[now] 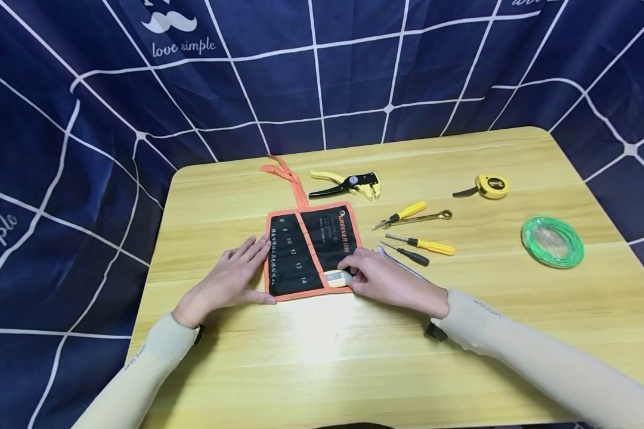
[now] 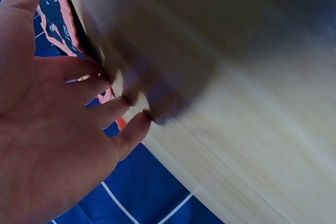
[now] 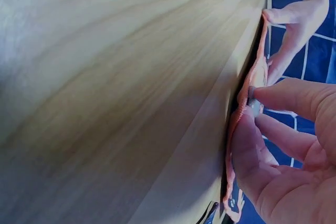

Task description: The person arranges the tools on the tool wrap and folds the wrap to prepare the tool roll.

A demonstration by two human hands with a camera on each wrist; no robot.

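Observation:
A black tool pouch (image 1: 292,256) with orange edging and numbered pockets lies spread on the table. My left hand (image 1: 233,277) rests at its left edge, fingers straight, fingertips on the border and thumb at the lower corner. At the pouch's lower right, my right hand (image 1: 378,277) pinches a short, flat yellow-and-silver tool (image 1: 337,278). That tool lies over the right-hand pocket section, its right end partly hidden by the fingers. In the right wrist view, thumb and fingers (image 3: 278,98) close on a greyish end beside the orange edging. A silver wrench (image 1: 394,257) lies partly under the right hand.
Yellow-and-black wire strippers (image 1: 349,183) lie behind the pouch, near its orange ties (image 1: 290,176). To the right are several screwdrivers (image 1: 434,246), a ratchet wrench (image 1: 424,218), a yellow tape measure (image 1: 491,186) and a green wire coil (image 1: 553,242). Blue curtains surround the table.

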